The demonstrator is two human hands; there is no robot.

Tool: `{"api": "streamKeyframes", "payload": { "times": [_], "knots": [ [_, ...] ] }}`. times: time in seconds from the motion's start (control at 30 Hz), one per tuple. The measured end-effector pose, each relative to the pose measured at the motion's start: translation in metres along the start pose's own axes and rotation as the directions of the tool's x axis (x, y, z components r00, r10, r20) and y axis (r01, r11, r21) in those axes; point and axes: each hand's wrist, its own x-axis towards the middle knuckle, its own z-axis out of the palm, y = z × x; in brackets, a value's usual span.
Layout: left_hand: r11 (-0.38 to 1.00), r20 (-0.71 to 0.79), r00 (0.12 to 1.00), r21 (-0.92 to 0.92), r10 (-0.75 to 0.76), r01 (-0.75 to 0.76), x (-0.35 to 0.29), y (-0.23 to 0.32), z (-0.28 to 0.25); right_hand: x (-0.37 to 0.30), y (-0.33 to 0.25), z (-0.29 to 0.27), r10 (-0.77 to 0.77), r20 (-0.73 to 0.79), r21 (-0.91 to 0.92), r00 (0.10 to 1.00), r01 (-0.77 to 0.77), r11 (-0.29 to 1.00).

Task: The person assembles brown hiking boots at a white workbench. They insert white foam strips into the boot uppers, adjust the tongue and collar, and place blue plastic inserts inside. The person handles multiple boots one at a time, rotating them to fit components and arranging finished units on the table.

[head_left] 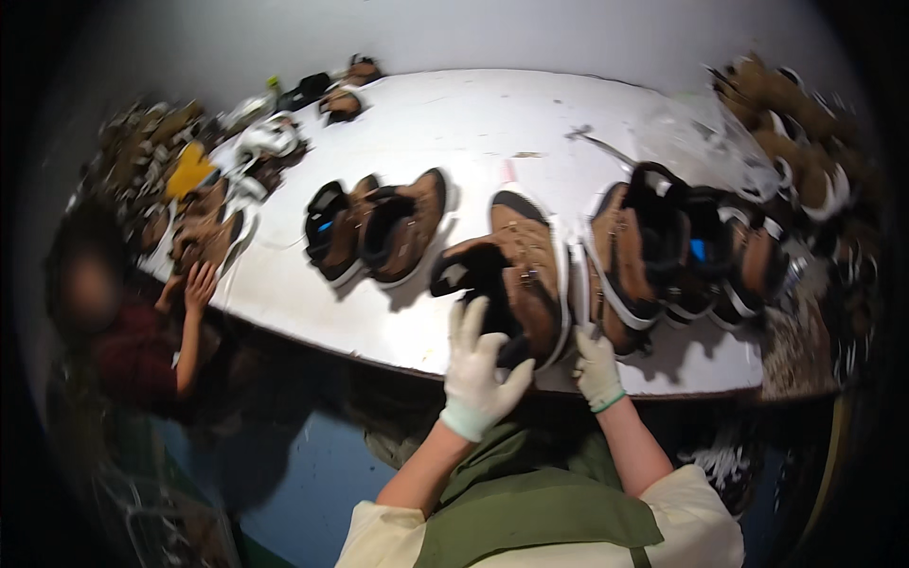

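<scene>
A brown shoe [532, 267] with black collar and toe and a white sole lies tilted on the white table in front of me. My left hand [480, 371], in a pale glove, is at its black opening with fingers spread; whether they touch the lining I cannot tell. Close to the table's near edge, my right hand [598, 369], also gloved, is closed. A small greyish thing shows at its fingertips, too small to name. Right beside that hand stands another brown shoe [625, 256], in a row of similar shoes.
A pair of brown shoes [402, 227] stands left of centre on the table [322, 312]. Clear plastic bags [696, 142] lie at the back right, beside heaped brown shoes [795, 123]. At the left, a co-worker's hand [199, 284] rests by shoes, with more shoe piles behind.
</scene>
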Motion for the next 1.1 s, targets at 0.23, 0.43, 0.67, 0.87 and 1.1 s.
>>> {"api": "streamKeyframes", "payload": {
  "times": [0.23,0.43,0.67,0.87,1.1],
  "knots": [
    [0.990,0.072,0.995,0.123,0.063,-0.071,0.015,0.014,0.001,0.000,0.005,-0.004,-0.031,0.023,0.077,0.999,0.029,0.997],
    [0.957,0.248,0.965,0.250,0.083,-0.146,0.042,0.029,0.006,-0.008,-0.003,0.011,0.047,-0.132,-0.091,0.990,-0.059,0.994],
    [0.941,0.268,0.958,0.289,0.098,-0.178,0.064,0.023,0.033,-0.003,0.028,0.002,-0.362,-0.100,-0.687,0.927,0.199,0.699],
    [0.963,0.162,0.966,0.145,0.201,-0.225,0.045,0.023,0.060,-0.077,-0.034,-0.011,-0.517,0.195,-0.496,0.833,0.539,0.681],
    [0.970,-0.151,0.986,-0.221,0.074,-0.106,0.017,-0.012,0.072,-0.047,-0.201,0.019,-0.811,0.437,-0.774,0.389,0.622,-0.120]
  ]
}}
